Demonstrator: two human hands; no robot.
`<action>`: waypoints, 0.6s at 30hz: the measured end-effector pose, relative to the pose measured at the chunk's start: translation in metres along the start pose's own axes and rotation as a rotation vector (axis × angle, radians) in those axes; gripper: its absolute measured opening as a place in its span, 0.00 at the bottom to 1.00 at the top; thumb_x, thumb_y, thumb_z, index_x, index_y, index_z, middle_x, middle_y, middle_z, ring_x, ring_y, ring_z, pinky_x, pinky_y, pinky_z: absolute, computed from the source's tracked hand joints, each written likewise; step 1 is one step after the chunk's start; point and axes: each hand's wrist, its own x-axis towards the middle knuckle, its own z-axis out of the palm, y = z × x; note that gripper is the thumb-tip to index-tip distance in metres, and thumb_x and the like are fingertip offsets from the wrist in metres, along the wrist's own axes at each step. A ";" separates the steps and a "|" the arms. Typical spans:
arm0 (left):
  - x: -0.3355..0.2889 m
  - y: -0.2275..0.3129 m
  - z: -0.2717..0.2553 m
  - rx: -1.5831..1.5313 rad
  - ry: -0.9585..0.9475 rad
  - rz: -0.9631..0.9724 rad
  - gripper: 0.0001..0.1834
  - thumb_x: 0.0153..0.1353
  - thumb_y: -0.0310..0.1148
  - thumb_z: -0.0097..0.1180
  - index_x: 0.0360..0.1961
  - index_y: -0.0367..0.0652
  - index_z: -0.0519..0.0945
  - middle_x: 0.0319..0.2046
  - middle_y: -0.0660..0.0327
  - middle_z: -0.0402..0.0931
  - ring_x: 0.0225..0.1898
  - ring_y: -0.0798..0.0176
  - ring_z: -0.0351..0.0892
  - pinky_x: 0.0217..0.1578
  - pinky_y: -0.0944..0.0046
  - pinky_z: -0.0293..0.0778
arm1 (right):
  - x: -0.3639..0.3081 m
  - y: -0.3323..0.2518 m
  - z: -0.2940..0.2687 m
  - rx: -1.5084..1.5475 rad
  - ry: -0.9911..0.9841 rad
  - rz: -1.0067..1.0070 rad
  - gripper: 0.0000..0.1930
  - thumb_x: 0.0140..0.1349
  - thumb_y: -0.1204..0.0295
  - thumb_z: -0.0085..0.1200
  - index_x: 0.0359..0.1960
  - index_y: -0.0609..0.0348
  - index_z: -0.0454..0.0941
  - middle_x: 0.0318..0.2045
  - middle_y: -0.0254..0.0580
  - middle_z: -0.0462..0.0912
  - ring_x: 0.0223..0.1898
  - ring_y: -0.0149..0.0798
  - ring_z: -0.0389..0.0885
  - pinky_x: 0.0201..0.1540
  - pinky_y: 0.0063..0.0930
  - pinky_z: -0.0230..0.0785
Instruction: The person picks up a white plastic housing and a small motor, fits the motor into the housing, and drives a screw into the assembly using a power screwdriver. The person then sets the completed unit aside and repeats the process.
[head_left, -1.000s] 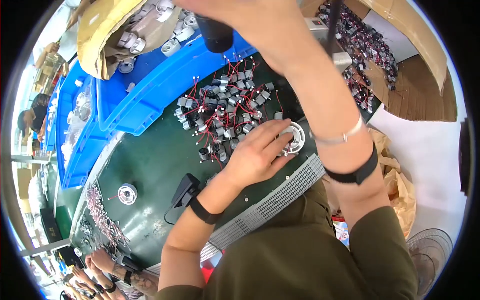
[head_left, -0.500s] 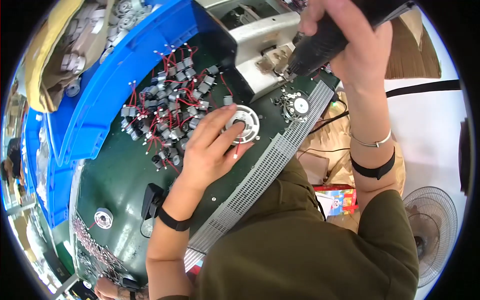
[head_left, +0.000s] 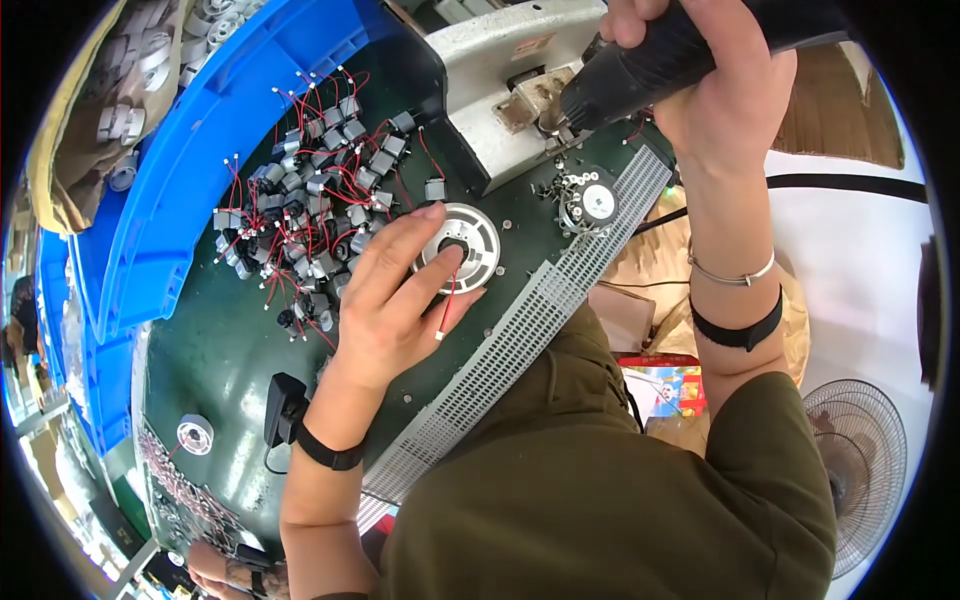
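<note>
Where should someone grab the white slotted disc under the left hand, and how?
Probably by the uncovered right side of the white slotted disc, pinching its round rim from the right: the left hand covers part of its left edge, and a red wire crosses its near edge.

Left hand covers the left edge of the white wheel. Right hand: fingers partly cut off by top edge. Black tool: tip contact with metal machine unclear. Co-worker's hand: finger detail too small.
</note>
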 end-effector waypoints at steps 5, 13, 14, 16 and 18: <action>0.002 0.000 0.002 -0.024 0.020 0.017 0.23 0.35 0.26 0.71 0.37 0.36 0.78 0.49 0.45 0.73 0.47 0.44 0.75 0.46 0.52 0.73 | -0.002 -0.001 0.002 -0.014 0.025 0.005 0.20 0.55 0.73 0.54 0.47 0.70 0.65 0.19 0.41 0.73 0.18 0.33 0.72 0.23 0.23 0.67; 0.005 0.008 0.003 0.012 0.063 -0.070 0.21 0.36 0.32 0.72 0.34 0.41 0.80 0.47 0.47 0.73 0.45 0.46 0.75 0.41 0.56 0.76 | 0.001 -0.016 -0.032 0.175 -0.294 0.029 0.22 0.58 0.69 0.49 0.52 0.65 0.62 0.28 0.40 0.71 0.28 0.33 0.71 0.35 0.29 0.64; 0.004 0.010 0.003 0.007 0.075 -0.112 0.21 0.35 0.33 0.72 0.34 0.43 0.80 0.47 0.47 0.73 0.45 0.46 0.75 0.41 0.56 0.75 | 0.002 -0.020 -0.042 0.251 -0.408 0.047 0.22 0.59 0.68 0.47 0.53 0.63 0.62 0.31 0.40 0.70 0.32 0.33 0.71 0.39 0.30 0.63; 0.003 0.010 0.006 0.011 0.075 -0.116 0.22 0.35 0.34 0.73 0.35 0.45 0.80 0.47 0.46 0.72 0.44 0.46 0.75 0.40 0.56 0.75 | 0.000 -0.027 -0.039 0.364 -0.574 0.070 0.22 0.60 0.66 0.45 0.56 0.61 0.61 0.35 0.39 0.69 0.37 0.33 0.70 0.45 0.33 0.61; -0.002 0.008 0.010 -0.015 0.100 -0.121 0.22 0.36 0.34 0.72 0.36 0.45 0.79 0.46 0.46 0.72 0.43 0.47 0.75 0.39 0.56 0.75 | -0.015 -0.035 0.008 0.320 -0.425 0.017 0.22 0.62 0.65 0.43 0.54 0.66 0.59 0.29 0.41 0.72 0.28 0.35 0.73 0.36 0.33 0.65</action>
